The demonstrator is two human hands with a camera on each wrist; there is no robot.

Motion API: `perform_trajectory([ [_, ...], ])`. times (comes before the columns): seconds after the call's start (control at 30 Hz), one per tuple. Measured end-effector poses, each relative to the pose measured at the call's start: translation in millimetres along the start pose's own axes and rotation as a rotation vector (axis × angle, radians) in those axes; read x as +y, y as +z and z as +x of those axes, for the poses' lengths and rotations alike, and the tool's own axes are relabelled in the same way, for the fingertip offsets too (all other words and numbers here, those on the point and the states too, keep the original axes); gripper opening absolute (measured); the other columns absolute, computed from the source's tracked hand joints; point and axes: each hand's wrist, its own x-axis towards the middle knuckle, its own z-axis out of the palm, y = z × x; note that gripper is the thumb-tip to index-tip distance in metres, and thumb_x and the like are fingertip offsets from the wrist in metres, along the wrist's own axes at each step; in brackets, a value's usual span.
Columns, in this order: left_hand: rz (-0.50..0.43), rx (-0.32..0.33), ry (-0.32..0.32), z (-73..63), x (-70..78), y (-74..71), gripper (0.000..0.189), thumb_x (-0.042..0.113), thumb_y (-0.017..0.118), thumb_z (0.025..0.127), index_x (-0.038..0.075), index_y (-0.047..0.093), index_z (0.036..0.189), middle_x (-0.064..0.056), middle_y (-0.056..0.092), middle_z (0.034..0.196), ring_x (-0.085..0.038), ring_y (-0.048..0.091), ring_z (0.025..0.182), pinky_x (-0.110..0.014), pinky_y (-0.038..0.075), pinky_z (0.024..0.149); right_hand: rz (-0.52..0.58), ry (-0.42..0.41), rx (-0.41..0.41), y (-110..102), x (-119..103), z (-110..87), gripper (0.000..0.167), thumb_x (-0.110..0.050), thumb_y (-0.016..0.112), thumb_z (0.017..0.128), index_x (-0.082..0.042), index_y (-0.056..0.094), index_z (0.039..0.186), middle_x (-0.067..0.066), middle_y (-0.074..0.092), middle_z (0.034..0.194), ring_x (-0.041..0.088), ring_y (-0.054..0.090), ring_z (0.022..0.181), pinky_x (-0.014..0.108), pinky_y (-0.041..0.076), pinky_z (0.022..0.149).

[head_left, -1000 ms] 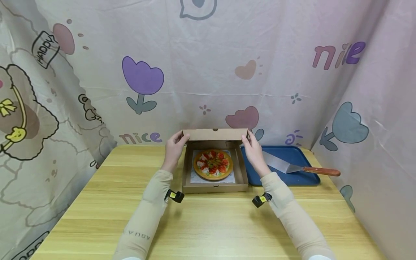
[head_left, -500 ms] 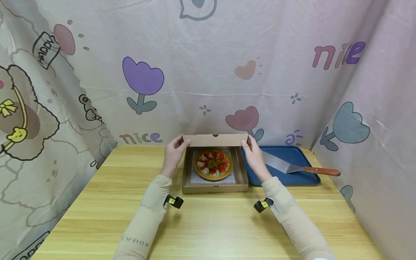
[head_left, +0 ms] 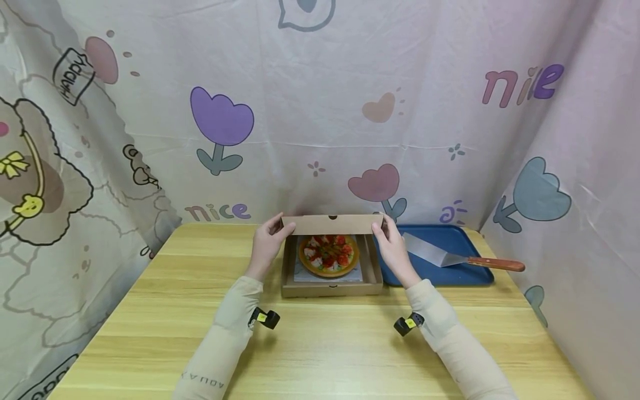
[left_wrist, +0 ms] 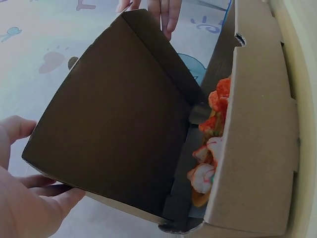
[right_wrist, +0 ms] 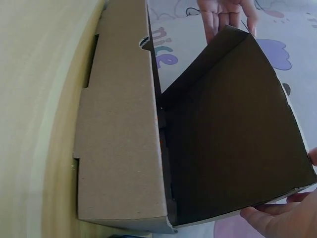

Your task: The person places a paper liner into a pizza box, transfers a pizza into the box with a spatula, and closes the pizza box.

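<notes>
A brown cardboard pizza box (head_left: 332,289) stands at the back of the table, its lid (head_left: 332,225) tilted up over the base. Inside lies a pizza (head_left: 328,256) with red and white toppings, on a sheet of printed paper (head_left: 303,276); the lid's front flap covers its far edge in the head view. My left hand (head_left: 269,241) grips the lid's left front corner, thumb on the flap and fingers along the side. At the opposite corner my right hand (head_left: 392,244) holds the lid in the same way. The wrist views show the lid's dark inner face (left_wrist: 114,114) between both hands.
To the right of the box lies a blue tray (head_left: 462,276). A pizza server (head_left: 430,251) with a wooden handle rests on it, the handle sticking out past the tray's right edge. A patterned cloth (head_left: 310,111) hangs behind the wooden table (head_left: 330,350).
Both hands have brought the lid lower and toward me, so its flap now hides the far part of the pizza. The box base, tray and server have stayed put.
</notes>
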Motion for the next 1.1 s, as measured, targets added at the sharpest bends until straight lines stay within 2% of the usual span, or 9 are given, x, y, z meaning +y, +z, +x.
perform_trajectory([
  [0.3, 0.012, -0.019, -0.004, -9.5, -2.9, -1.1, 0.064, 0.027, 0.073, 0.088, 0.006, 0.048, 0.143, -0.020, 0.041, 0.151, -0.032, 0.040, 0.141, -0.039, 0.035, 0.114, -0.031, -0.012, 0.007, 1, 5, -6.0, 0.061, -0.050, 0.043, 0.101, -0.017, 0.031, 0.151, 0.022, 0.048, 0.145, 0.037, 0.048, 0.133, 0.055, 0.040, 0.108],
  [0.47, 0.018, -0.027, -0.012, -14.9, -4.6, -1.5, 0.064, 0.026, 0.073, 0.088, 0.006, 0.048, 0.143, -0.019, 0.041, 0.151, -0.032, 0.041, 0.140, -0.039, 0.036, 0.114, -0.050, -0.026, 0.002, 1, 7, -9.4, 0.060, -0.048, 0.044, 0.101, -0.017, 0.033, 0.151, 0.023, 0.053, 0.139, 0.038, 0.052, 0.129, 0.056, 0.042, 0.105],
  [0.57, 0.005, -0.032, -0.009, -17.6, -6.1, -1.6, 0.064, 0.024, 0.073, 0.088, 0.005, 0.047, 0.143, -0.020, 0.040, 0.152, -0.033, 0.040, 0.141, -0.040, 0.035, 0.115, -0.072, -0.040, 0.001, 1, 8, -12.2, 0.058, -0.045, 0.045, 0.102, -0.017, 0.033, 0.151, 0.021, 0.061, 0.118, 0.035, 0.061, 0.106, 0.049, 0.049, 0.091],
  [0.7, -0.001, -0.040, -0.002, -21.7, -8.0, -1.6, 0.065, 0.022, 0.073, 0.088, 0.004, 0.045, 0.144, -0.020, 0.038, 0.153, -0.033, 0.038, 0.142, -0.039, 0.033, 0.115, -0.092, -0.053, -0.004, 2, 9, -15.6, 0.056, -0.042, 0.045, 0.102, -0.016, 0.033, 0.150, 0.012, 0.055, 0.090, 0.025, 0.050, 0.078, 0.036, 0.042, 0.070],
  [0.87, 0.013, -0.041, 0.001, -25.9, -10.5, -1.5, 0.066, 0.020, 0.073, 0.088, 0.002, 0.044, 0.144, -0.019, 0.038, 0.153, -0.034, 0.038, 0.142, -0.039, 0.033, 0.116, -0.094, -0.069, -0.009, 1, 12, -17.6, 0.054, -0.037, 0.048, 0.102, -0.014, 0.035, 0.148, 0.007, 0.048, 0.081, 0.020, 0.043, 0.067, 0.031, 0.036, 0.061],
  [1.1, 0.032, -0.055, 0.006, -28.6, -14.7, -1.6, 0.066, 0.019, 0.074, 0.087, 0.004, 0.045, 0.144, -0.015, 0.040, 0.153, -0.032, 0.038, 0.142, -0.038, 0.033, 0.116, -0.140, -0.062, -0.031, 1, 14, -22.4, 0.057, -0.040, 0.050, 0.101, -0.015, 0.034, 0.149, 0.006, 0.049, 0.082, 0.017, 0.043, 0.065, 0.030, 0.036, 0.059],
])
